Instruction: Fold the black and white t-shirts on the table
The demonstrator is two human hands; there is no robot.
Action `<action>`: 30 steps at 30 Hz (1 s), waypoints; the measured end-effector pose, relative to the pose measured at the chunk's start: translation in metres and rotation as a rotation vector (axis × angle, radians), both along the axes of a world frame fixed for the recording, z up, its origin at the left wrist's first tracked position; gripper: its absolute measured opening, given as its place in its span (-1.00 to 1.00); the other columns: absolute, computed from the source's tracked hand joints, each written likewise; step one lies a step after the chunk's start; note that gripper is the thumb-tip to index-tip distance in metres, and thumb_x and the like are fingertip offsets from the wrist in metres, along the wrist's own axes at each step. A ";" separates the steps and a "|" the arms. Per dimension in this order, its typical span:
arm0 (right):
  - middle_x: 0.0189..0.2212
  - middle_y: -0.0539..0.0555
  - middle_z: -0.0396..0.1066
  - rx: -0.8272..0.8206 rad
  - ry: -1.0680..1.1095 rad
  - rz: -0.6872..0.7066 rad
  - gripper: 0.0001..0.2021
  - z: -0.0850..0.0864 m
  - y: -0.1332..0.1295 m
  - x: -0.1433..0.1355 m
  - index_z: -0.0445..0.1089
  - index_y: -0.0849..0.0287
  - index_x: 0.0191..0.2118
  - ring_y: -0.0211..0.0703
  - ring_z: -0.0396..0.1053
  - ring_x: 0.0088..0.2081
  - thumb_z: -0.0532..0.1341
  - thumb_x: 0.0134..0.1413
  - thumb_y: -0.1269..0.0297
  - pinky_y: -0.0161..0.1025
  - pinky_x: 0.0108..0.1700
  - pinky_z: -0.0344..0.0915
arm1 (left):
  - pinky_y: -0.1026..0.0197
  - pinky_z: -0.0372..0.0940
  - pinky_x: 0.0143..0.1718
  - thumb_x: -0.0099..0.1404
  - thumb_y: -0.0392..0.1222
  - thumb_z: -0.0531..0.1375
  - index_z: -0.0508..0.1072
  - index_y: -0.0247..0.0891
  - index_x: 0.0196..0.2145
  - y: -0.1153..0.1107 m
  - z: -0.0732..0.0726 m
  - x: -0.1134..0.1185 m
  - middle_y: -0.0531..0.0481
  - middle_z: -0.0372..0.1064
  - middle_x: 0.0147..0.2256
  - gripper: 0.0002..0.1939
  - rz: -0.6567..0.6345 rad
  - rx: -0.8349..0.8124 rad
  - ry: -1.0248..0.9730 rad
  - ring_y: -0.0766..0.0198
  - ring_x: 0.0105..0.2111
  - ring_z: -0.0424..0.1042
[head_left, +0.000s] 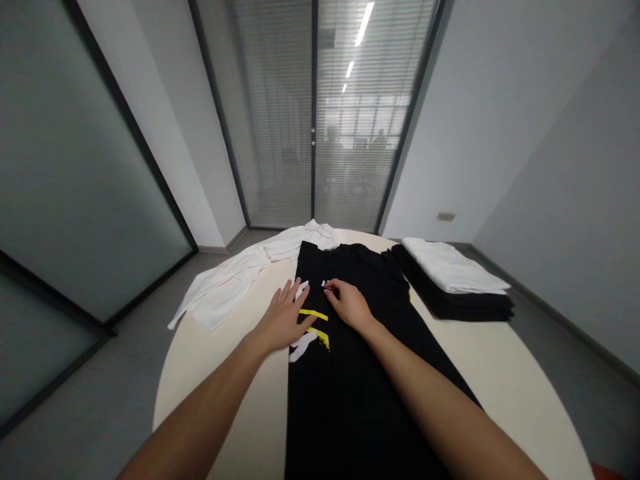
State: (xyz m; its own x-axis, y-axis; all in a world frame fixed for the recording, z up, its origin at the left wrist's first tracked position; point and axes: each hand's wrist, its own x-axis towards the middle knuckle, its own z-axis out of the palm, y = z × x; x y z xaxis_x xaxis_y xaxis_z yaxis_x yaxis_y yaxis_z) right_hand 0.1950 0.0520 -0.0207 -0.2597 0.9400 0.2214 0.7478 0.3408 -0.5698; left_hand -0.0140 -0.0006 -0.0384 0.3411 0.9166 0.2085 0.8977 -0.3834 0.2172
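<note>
A black T-shirt (345, 400) with a white and yellow print lies lengthwise on the table, its straight left edge cutting through the print. My left hand (284, 317) rests flat with fingers spread over the print and that edge. Beside it, my right hand (350, 305) has its thumb and fingers pinched together on the shirt's cloth near the upper part of the print. The fingertips partly cover the pinched spot.
A white garment (227, 280) lies loosely along the table's far left edge. At the right stands a stack of folded black garments (467, 308) with a folded white garment (453, 265) on top. The pale round table (515, 380) faces a glass door with blinds (280, 133).
</note>
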 end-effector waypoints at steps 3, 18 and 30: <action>-0.23 0.01 0.49 0.021 -0.012 0.024 -0.80 -0.002 -0.001 0.001 0.45 0.06 -0.03 -0.19 0.43 -0.20 0.16 0.27 0.26 -0.30 -0.15 0.25 | -0.24 -0.17 0.35 0.42 0.20 0.03 0.06 -0.16 0.39 -0.006 0.004 0.009 -0.21 -0.23 0.44 -0.29 -0.083 -0.022 0.035 -0.10 0.43 -0.26; 0.02 0.13 0.47 0.139 -0.133 0.031 -0.69 0.001 -0.013 0.012 0.46 0.09 0.04 -0.06 0.33 0.08 0.07 0.38 0.12 -0.14 0.13 0.18 | -0.25 -0.11 0.34 0.38 0.22 0.09 0.10 -0.08 0.39 -0.014 0.011 0.019 -0.19 -0.19 0.43 -0.28 -0.160 -0.056 0.037 -0.18 0.42 -0.26; 0.02 0.16 0.45 0.193 -0.160 0.089 -0.71 0.004 -0.023 0.016 0.37 0.17 0.08 -0.08 0.38 0.05 0.06 0.39 0.21 -0.13 0.13 0.23 | -0.24 -0.13 0.36 0.41 0.19 0.07 0.21 -0.10 0.34 -0.012 0.014 0.012 -0.13 -0.12 0.42 -0.36 -0.218 -0.114 -0.002 -0.18 0.42 -0.28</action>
